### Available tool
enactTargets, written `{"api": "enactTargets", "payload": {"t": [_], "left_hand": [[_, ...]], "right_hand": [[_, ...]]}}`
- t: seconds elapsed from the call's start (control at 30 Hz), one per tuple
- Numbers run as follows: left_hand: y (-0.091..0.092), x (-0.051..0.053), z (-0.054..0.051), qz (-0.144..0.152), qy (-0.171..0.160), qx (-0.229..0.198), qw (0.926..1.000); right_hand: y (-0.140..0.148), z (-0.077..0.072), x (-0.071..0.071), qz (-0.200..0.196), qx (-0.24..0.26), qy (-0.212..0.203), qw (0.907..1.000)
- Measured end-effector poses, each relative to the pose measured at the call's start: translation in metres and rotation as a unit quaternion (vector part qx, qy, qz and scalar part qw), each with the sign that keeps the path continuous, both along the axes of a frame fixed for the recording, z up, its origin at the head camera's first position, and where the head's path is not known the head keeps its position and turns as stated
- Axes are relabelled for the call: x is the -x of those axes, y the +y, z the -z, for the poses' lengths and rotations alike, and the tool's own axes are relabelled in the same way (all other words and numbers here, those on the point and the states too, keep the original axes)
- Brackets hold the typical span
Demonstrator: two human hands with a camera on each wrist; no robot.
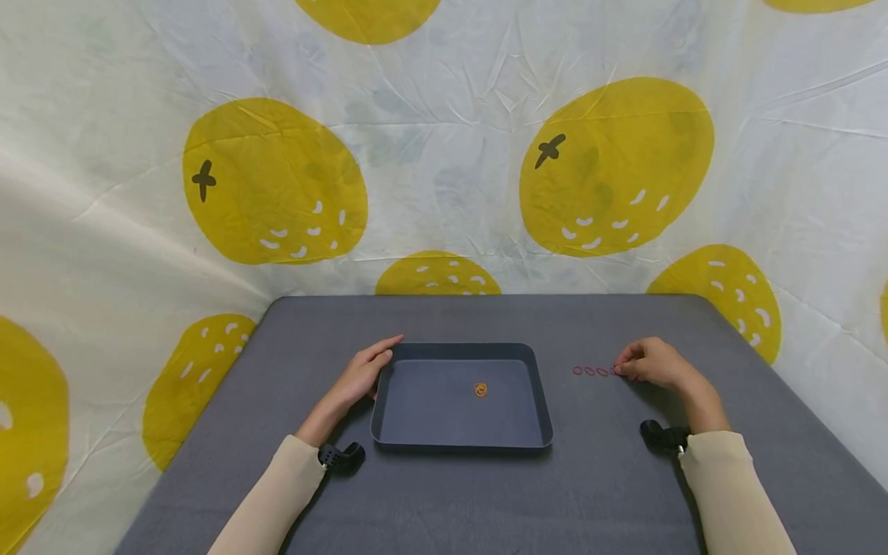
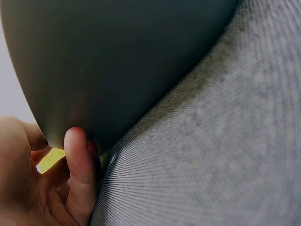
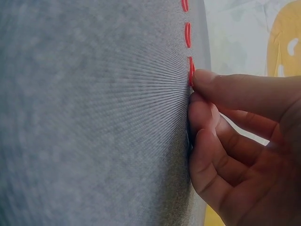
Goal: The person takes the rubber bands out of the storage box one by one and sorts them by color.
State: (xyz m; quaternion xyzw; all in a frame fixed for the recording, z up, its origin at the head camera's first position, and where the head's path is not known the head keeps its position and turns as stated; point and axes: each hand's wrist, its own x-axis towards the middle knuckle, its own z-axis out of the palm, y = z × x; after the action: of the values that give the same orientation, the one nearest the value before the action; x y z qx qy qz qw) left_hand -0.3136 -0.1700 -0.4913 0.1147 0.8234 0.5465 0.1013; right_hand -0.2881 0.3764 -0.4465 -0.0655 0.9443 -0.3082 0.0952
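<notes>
A dark grey rectangular tray (image 1: 461, 416) lies on the table, with a small clump of orange rubber bands (image 1: 481, 390) inside it. My left hand (image 1: 361, 376) holds the tray's far left corner, thumb at the rim and other fingers against the outer wall (image 2: 117, 61). To the right of the tray, several thin red rubber bands (image 1: 590, 371) lie in a row. At the right end of that row, my right hand (image 1: 655, 362) pinches a red rubber band (image 3: 191, 69) at the table surface, the fingertips partly covering it.
Grey cloth covers the table (image 1: 458, 501). Behind it hangs a pale curtain (image 1: 444, 185) with large yellow fruit prints. A black wrist strap with a camera (image 1: 341, 458) sits on the left wrist, and another strap (image 1: 662, 436) on the right.
</notes>
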Motion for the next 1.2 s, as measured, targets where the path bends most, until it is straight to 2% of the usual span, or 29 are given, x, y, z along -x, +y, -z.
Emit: {"api": "enactTargets", "payload": {"t": [0.23,0.57,0.83,1.07,1.2], "left_hand": [[-0.001,0.001,0.003,-0.002,0.003,-0.004,1.0],[0.0,0.002,0.002,0.006,0.004,0.0,1.0],[-0.001,0.002,0.002,0.0,0.006,0.003,1.0],[-0.001,0.001,0.002,-0.002,0.009,0.011,0.9999],[0.0,0.002,0.002,-0.002,0.007,0.007,0.9999]], "right_hand": [[0.001,0.0,0.0,-0.006,0.007,0.001,1.0],[0.001,-0.004,0.0,0.001,0.018,0.006,0.9998],[-0.005,-0.017,-0.002,0.003,0.026,0.03,0.9992],[-0.014,-0.029,-0.004,-0.005,0.004,0.066,0.9978],[-0.022,-0.038,-0.006,-0.009,0.0,0.071,0.9974]]}}
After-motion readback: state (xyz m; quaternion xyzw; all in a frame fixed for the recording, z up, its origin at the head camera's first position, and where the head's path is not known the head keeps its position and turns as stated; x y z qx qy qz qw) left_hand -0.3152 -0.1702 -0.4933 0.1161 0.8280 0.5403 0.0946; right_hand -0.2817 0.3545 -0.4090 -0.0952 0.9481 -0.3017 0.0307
